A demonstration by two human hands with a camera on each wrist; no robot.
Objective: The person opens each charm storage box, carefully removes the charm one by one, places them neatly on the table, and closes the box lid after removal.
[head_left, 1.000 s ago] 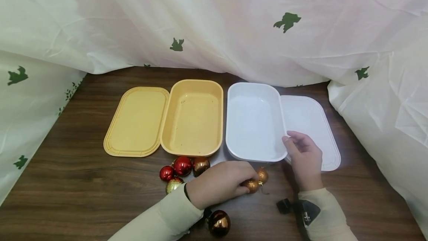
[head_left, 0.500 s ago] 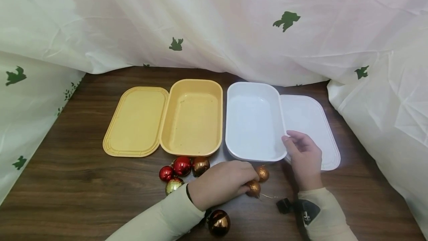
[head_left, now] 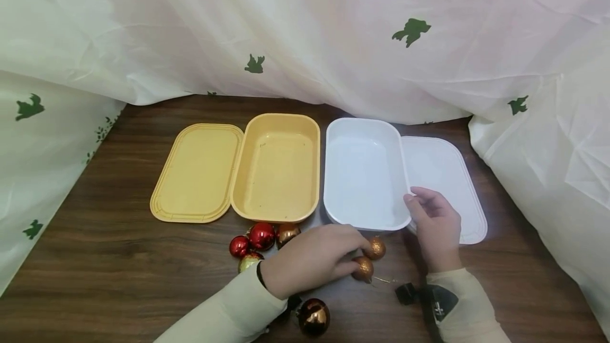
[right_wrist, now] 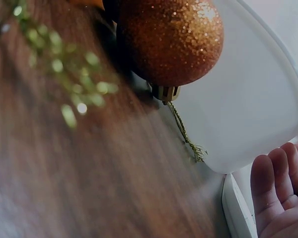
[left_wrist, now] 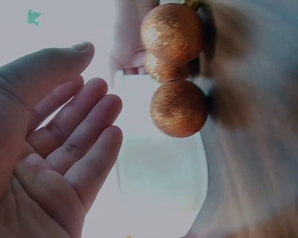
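My left hand (head_left: pixel 314 258) reaches in from the left, fingers loosely bent and nothing between them. Its fingertips are right at two glittery orange Christmas baubles (head_left: pixel 363 269) in front of the white container (head_left: pixel 367 184). In the left wrist view, the thumb stands apart from the fingers, and a third orange bauble (left_wrist: pixel 164 69) shows partly hidden behind another. My right hand (head_left: pixel 436 226) pinches the white container's right rim between thumb and fingers. The right wrist view shows an orange bauble (right_wrist: pixel 171 39) with a gold string (right_wrist: pixel 181 129) on its cap.
A yellow container (head_left: pixel 276 168) and its lid (head_left: pixel 197 173) lie left of the white one; a white lid (head_left: pixel 438 168) lies right. Red baubles (head_left: pixel 262 236) and a gold one (head_left: pixel 250 261) sit behind my left forearm, a brown bauble (head_left: pixel 313 317) in front. White cloth (head_left: pixel 305 30) hangs behind.
The front orange bauble has turned and shifted slightly forward, its string now pointing right. My left fingers have spread a little. The right hand keeps its place on the rim.
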